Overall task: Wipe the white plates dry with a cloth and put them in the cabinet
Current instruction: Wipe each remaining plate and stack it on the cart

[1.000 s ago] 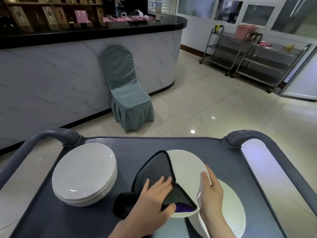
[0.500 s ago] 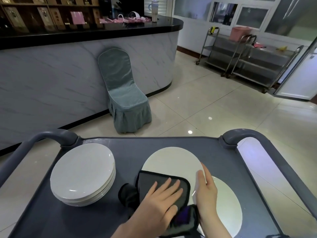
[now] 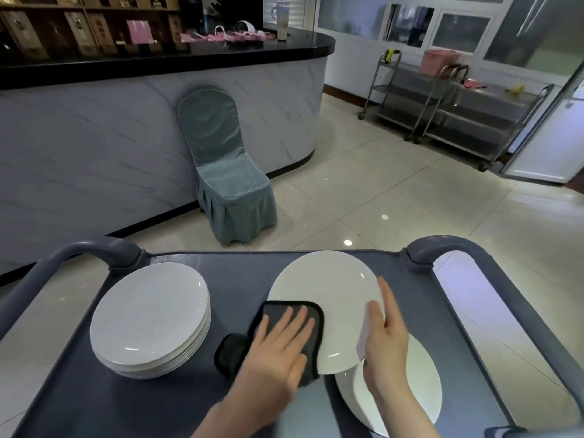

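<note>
- Near edge of the cart's grey surface (image 3: 240, 279): both hands work on one white plate, forearms coming in from the bottom of the view.
- left hand (image 3: 278, 349): palm down, fingers straight and slightly spread, pointing away from the person and a bit right. It is relaxed, not clenched, and presses flat on the cloth (image 3: 273, 308).
- cloth: dark grey with a black hem, folded and lying on the near-left part of the tilted plate (image 3: 328, 295). A bunched end spills off the rim to the left onto the surface. Its long axis runs roughly left to right, a little uphill toward the plate.
- right hand (image 3: 387, 339): back of the hand faces the camera, wrist low, fingers pointing away. The thumb lies on the plate's face and the straight fingers run along the outside of the right rim, so it pinches that rim.
- tilted plate: round, so no long axis. Its face is turned up and toward the person. The near-right edge overlaps the lower plates (image 3: 414, 387); I cannot tell whether it touches them.
- lower plates: white, flat on the surface under the right wrist; count unclear.
- plate stack (image 3: 148, 317): white plates piled flat on the left of the surface, apart from the cloth.
- Beyond the cart: a covered chair (image 3: 227, 172) stands against a marble counter (image 3: 126, 121).
</note>
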The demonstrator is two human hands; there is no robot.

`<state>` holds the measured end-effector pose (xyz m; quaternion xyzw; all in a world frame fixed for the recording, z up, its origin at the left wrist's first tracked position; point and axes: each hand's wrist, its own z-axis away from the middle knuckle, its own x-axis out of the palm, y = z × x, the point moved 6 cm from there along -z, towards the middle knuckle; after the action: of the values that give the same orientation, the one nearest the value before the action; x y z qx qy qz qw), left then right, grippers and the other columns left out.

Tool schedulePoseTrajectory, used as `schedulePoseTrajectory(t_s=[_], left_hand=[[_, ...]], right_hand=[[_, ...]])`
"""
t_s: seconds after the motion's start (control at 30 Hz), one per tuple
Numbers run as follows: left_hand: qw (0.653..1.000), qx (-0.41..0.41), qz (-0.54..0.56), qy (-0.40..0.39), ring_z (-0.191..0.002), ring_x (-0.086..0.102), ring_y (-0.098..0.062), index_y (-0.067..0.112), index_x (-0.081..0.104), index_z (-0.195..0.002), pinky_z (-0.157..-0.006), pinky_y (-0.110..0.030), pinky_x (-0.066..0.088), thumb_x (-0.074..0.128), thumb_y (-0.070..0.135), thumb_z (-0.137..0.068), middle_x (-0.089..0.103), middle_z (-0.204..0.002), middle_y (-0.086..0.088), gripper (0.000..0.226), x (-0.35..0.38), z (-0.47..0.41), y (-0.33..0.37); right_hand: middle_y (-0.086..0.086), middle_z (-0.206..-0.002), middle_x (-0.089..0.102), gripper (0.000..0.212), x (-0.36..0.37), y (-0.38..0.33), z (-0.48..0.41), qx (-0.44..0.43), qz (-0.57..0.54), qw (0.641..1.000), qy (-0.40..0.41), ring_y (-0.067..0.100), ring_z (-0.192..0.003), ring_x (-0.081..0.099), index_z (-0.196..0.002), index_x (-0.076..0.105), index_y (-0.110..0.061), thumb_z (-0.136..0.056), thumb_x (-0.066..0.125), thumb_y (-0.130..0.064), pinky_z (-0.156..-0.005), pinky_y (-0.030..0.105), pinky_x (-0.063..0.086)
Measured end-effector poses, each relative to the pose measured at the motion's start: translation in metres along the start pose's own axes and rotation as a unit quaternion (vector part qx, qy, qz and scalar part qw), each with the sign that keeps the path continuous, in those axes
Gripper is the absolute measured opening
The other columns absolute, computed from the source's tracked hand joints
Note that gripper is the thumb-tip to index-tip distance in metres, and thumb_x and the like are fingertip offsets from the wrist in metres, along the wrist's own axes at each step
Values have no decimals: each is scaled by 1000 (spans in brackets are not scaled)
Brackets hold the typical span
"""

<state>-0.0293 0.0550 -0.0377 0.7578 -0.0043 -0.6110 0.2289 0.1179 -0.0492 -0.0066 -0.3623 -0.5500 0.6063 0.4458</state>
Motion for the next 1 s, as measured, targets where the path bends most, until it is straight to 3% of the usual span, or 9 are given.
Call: schedulePoseTrajectory(t_s=[0.13, 0.27, 0.33, 0.53, 0.67, 0.73, 0.8, 0.9, 1.0], left_hand=[[999, 32, -1, -32, -145, 32, -19, 20, 42, -149, -109, -49, 34, 41, 31, -92, 34, -158, 4, 59, 8, -10, 30], [999, -31, 25, -18, -147, -22, -4, 33, -11, -152, -124, -36, -4, 22, 36, -104, -20, -160, 19, 59, -1, -45, 9], [997, -70, 44, 1, -144, -28, 2, 37, -18, -149, -122, -32, -11, 22, 37, -106, -23, -159, 20, 58, -7, -53, -12], [998, -64, -8, -24, -147, -22, -2, 34, -11, -153, -120, -30, -17, 26, 38, -105, -20, -160, 19, 61, -1, -24, -32], [999, -5, -7, -35, -146, 29, -22, 19, 38, -150, -116, -47, 32, 52, 27, -87, 29, -159, 3, 65, 6, -6, 13], [999, 22, -13, -20, -144, 34, -20, 20, 42, -149, -113, -44, 36, 45, 32, -87, 35, -158, 3, 63, 10, -12, 33], [1000, 8, -23, -16, -144, 35, -16, 22, 42, -149, -115, -37, 33, 39, 35, -90, 35, -158, 5, 61, 3, -28, 35], [1000, -24, -1, -11, -151, -5, -5, 30, 4, -156, -124, -34, 8, 27, 34, -104, -4, -164, 16, 57, -10, -53, 12], [998, -58, -9, 3, -144, -28, 0, 34, -18, -150, -121, -28, -15, 18, 40, -106, -28, -156, 22, 57, -14, -56, -22]], right_hand=[[-7, -128, 68, 49, 12, 14, 20, 36, 5, 999, -38, 10, -116, 64, -124, 59, -54, -103, 47, -11, -102, 32, 50], [-8, -127, 68, 54, 17, 16, 32, 41, 4, 998, -41, 10, -112, 65, -118, 60, -59, -101, 49, -8, -103, 38, 49], [-8, -128, 68, 52, 17, 11, 30, 31, 3, 999, -37, 14, -115, 63, -121, 60, -54, -101, 50, -7, -108, 44, 46], [1, -97, 74, 49, -3, -9, 9, 11, -18, 1000, 6, 22, -92, 68, -118, 65, -52, -100, 50, -9, -97, 38, 51], [-20, -103, 75, 48, 0, -5, 9, 22, -21, 999, -9, 4, -95, 70, -121, 63, -49, -101, 49, -8, -86, 22, 55], [-18, -102, 75, 46, 6, 1, 15, 28, -13, 999, -28, 1, -94, 68, -120, 63, -48, -103, 49, -9, -80, 14, 52], [-10, -112, 72, 43, 12, 7, 23, 44, -19, 998, -51, 9, -101, 67, -124, 63, -48, -103, 51, -12, -91, 25, 51], [-6, -117, 73, 46, 11, 10, 25, 54, -36, 997, -51, 14, -108, 69, -121, 64, -49, -101, 53, -9, -99, 38, 52], [-12, -110, 75, 46, 9, -1, 17, 29, -37, 998, -41, 9, -100, 71, -114, 67, -49, -100, 54, -7, -87, 27, 58]])
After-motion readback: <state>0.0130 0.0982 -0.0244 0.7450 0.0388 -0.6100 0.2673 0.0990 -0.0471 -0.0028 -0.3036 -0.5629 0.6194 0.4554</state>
